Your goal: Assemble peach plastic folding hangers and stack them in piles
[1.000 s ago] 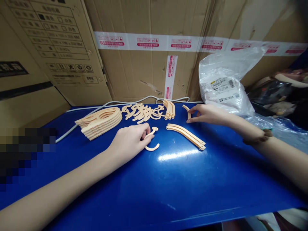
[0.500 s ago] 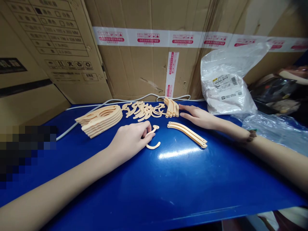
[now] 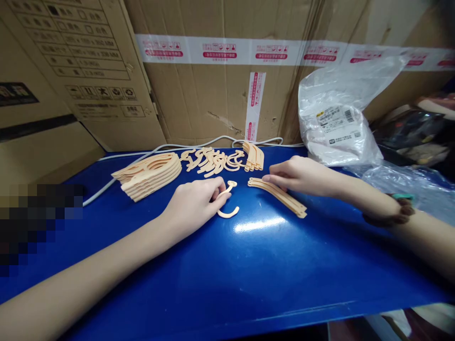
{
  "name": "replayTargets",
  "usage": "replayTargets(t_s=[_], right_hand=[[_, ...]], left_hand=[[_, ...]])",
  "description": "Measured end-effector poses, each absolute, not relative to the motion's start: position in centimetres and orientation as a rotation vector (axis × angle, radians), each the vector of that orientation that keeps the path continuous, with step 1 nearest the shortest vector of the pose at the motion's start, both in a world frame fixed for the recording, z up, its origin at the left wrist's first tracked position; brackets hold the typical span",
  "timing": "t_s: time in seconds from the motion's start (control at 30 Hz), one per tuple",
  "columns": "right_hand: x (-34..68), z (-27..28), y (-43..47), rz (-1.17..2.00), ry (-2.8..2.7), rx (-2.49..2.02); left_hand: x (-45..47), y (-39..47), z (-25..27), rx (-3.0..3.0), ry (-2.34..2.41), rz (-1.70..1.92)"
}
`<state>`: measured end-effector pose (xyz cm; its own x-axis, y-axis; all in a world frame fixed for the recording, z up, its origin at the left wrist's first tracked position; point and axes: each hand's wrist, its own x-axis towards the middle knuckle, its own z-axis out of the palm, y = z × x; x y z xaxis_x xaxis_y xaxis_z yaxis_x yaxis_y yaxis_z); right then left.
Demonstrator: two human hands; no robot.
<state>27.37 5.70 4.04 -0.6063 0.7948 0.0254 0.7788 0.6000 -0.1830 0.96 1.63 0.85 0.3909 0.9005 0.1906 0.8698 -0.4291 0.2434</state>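
Observation:
My left hand [image 3: 201, 201] pinches a beige plastic hook [image 3: 227, 214] between thumb and fingers. The hook's flat head points away from me and its curved end rests just above the blue table. My right hand [image 3: 296, 175] is over the far end of a pair of curved beige plastic arms [image 3: 279, 196]. Its fingers are bent and apart from the thumb, and the thumb tip is at the arms' edge. Whether it touches them I cannot tell. Beyond my hands are a pile of loose hooks [image 3: 213, 163] and a bundle of matching curved arms [image 3: 253, 157].
A stack of beige hanger-shaped pieces [image 3: 151, 177] lies at the left. A white cable [image 3: 170, 147] runs along the back, before a cardboard box [image 3: 199, 99]. At the right stand a labelled plastic bag [image 3: 337, 128] and crumpled clear plastic [image 3: 401, 182]. The blue table [image 3: 213, 274] has a front edge.
My right hand has moved from beside the bundle of curved arms toward me, over the nearer pair, and its fingers have bent. My left hand keeps the hook in nearly the same place.

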Motion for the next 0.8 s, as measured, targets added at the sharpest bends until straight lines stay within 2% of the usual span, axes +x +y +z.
replayTargets(t_s=[0.1, 0.17, 0.3, 0.53, 0.67, 0.8], right_hand=[[26.3, 3.3, 4.7, 0.674, -2.712, -1.067], [25.8, 2.9, 4.2, 0.729, -2.660, -0.970], [25.0, 2.0, 3.1, 0.179, -2.575, -0.877], [24.3, 0.9, 2.0, -0.588, -2.492, -0.570], [23.9, 1.1, 2.0, -0.791, -2.480, -0.537], [23.6, 1.4, 2.0, -0.853, -2.514, -0.471]], left_hand=[[1.1, 1.6, 0.9, 2.522, 1.648, 0.457], [1.1, 1.6, 0.9, 2.500, 1.648, 0.487], [1.3, 1.2, 1.0, 2.393, 1.580, 0.546], [2.0, 0.2, 1.0, 2.400, 1.431, 0.516], [2.1, 0.1, 0.8, 2.431, 1.359, 0.483], [2.2, 0.2, 0.5, 2.373, 1.211, 0.580]])
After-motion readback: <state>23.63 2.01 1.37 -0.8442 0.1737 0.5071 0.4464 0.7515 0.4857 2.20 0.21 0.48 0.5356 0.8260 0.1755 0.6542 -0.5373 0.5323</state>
